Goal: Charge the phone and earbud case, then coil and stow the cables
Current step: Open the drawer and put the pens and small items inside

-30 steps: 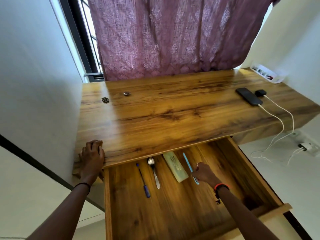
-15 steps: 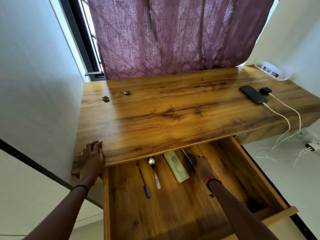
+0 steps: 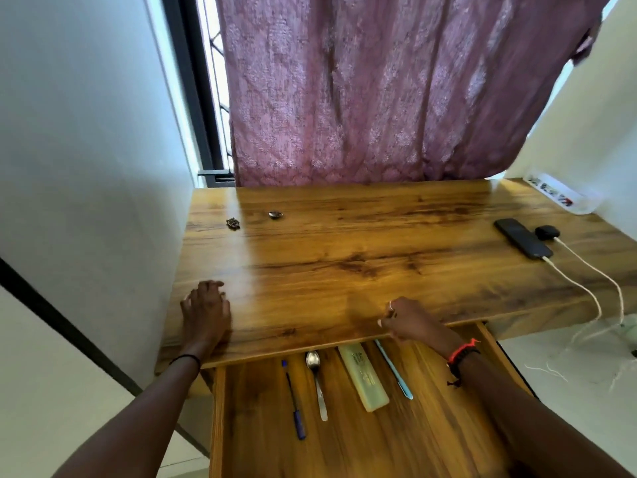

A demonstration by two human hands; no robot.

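Head view: left grip (image 3: pixel 206 312) lies flat and unclenched, bracing on the surface (image 3: pixel 344 257). Right grip (image 3: pixel 410 322) curls above the open drawer (image 3: pixel 448 426), and whether it holds anything I cannot tell. Phone (image 3: pixel 522 238) sits plugged in.

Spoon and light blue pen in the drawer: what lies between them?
In the head view, a pale green box lies between the spoon and the light blue pen.
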